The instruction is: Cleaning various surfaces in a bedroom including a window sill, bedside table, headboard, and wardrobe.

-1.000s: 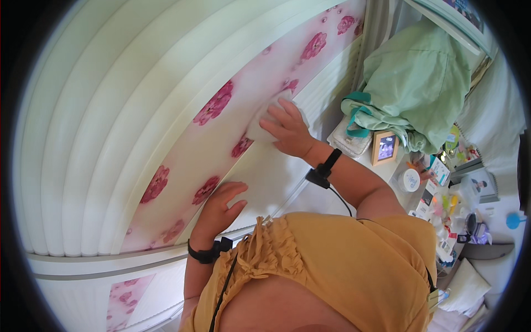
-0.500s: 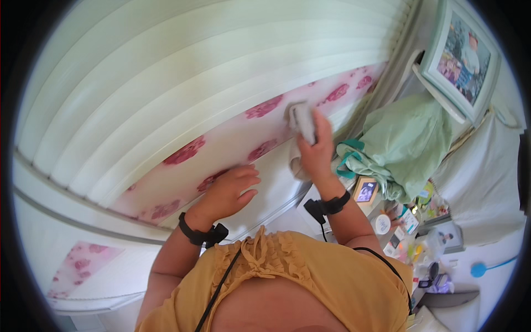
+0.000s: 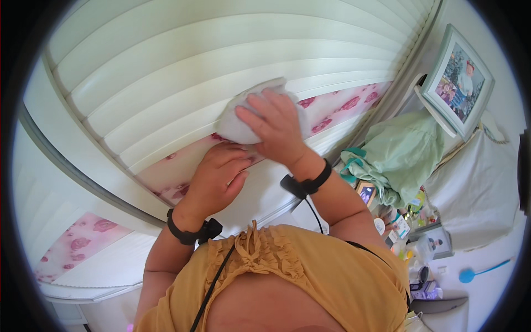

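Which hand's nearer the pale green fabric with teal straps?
Right. The right hand is on the grey cloth, to the left of the pale green fabric. The left hand is farther left, at the flowered band.

Bright, soft, diffuse light fills the view, its source out of sight. Gentle grey shading follows the grooves of the white slatted panel [image 3: 182,61] toward eleven o'clock, whose straight edges bow strongly. The right hand [image 3: 272,123] and the grey cloth [image 3: 238,123], near twelve o'clock, look slightly soft. Small clutter [image 3: 401,226] toward four o'clock is too small to read clearly. Black vignetting rings the rim, bluish-fringed toward nine o'clock.
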Motion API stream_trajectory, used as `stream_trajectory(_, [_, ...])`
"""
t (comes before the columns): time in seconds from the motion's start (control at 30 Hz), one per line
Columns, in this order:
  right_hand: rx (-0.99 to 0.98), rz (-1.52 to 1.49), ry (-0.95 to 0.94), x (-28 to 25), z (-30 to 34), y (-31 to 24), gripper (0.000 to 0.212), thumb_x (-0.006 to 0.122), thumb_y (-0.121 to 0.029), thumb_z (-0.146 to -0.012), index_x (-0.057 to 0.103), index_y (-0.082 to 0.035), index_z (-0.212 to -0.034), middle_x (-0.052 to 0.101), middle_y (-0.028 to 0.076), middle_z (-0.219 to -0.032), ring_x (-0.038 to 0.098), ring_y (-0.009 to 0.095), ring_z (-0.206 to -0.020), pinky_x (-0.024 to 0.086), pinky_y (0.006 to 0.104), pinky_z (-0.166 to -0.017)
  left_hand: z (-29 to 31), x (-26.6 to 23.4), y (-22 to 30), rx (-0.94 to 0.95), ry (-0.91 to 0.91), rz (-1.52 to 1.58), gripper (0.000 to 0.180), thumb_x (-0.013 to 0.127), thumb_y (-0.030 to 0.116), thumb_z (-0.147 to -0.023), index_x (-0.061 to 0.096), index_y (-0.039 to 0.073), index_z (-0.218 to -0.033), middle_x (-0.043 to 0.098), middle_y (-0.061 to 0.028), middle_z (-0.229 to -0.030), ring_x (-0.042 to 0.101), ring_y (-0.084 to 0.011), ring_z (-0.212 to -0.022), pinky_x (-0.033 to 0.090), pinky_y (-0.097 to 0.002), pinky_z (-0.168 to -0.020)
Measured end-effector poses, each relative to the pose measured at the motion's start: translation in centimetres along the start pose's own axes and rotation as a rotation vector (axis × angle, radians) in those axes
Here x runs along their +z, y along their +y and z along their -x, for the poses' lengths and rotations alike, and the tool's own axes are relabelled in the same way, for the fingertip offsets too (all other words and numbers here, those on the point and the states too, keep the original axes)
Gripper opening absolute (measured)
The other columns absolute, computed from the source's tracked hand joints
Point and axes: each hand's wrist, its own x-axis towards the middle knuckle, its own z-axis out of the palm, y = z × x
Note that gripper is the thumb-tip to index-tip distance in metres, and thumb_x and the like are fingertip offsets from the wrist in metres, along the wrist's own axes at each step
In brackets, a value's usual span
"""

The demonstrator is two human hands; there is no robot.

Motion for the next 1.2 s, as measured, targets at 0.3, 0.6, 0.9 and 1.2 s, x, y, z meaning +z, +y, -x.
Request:
stream_trajectory(0.3, [0.555,0.215,0.188,-3.2,0.6,4.4,0.04,0.068,-0.009,-0.079,0.063,-0.001,-0.118,0.063,0.021,-0.115,0.055,0.042,-0.11,0.041,0.0481,-0.099,1.7,-1.2,-0.6,0.041,-0.056,0.01,0.022,0.073,0.001,-0.077,0.067,0.004,-0.098,0.066,-0.0109,-0.112,0.06,-0.0341,-0.116,0.046,-0.0487,-0.106])
stream_trajectory(0.6, [0.217,0.198,0.186,-4.0,-4.4,0.8,0.053,0.072,0.004,-0.055,0.068,-0.006,-0.108,0.064,0.014,-0.108,0.06,0.037,-0.102,0.046,0.046,-0.091,0.8,-3.9,1.0,0.128,0.034,-0.045,0.022,0.073,0.001,-0.075,0.067,0.004,-0.097,0.066,-0.011,-0.111,0.061,-0.0342,-0.114,0.046,-0.0497,-0.103])
stream_trajectory(0.9, [0.057,0.011,0.143,-1.3,-8.4,-2.3,0.046,0.072,0.003,-0.062,0.067,-0.005,-0.108,0.064,0.013,-0.107,0.061,0.037,-0.099,0.048,0.0464,-0.088,0.7,-6.1,1.6,0.074,0.146,-0.243,0.024,0.071,0.001,-0.074,0.068,0.006,-0.097,0.063,-0.0107,-0.112,0.06,-0.0337,-0.116,0.041,-0.0528,-0.109])
stream_trajectory(1.2, [0.438,0.285,0.39,-3.3,-6.3,1.6,0.042,0.072,0.002,-0.071,0.065,-0.002,-0.112,0.062,0.017,-0.113,0.057,0.039,-0.106,0.044,0.0477,-0.095,0.9,-6.1,1.5,0.078,0.072,-0.303,0.024,0.074,0.008,-0.076,0.067,0.006,-0.099,0.063,-0.0105,-0.115,0.059,-0.0313,-0.12,0.039,-0.0519,-0.111])
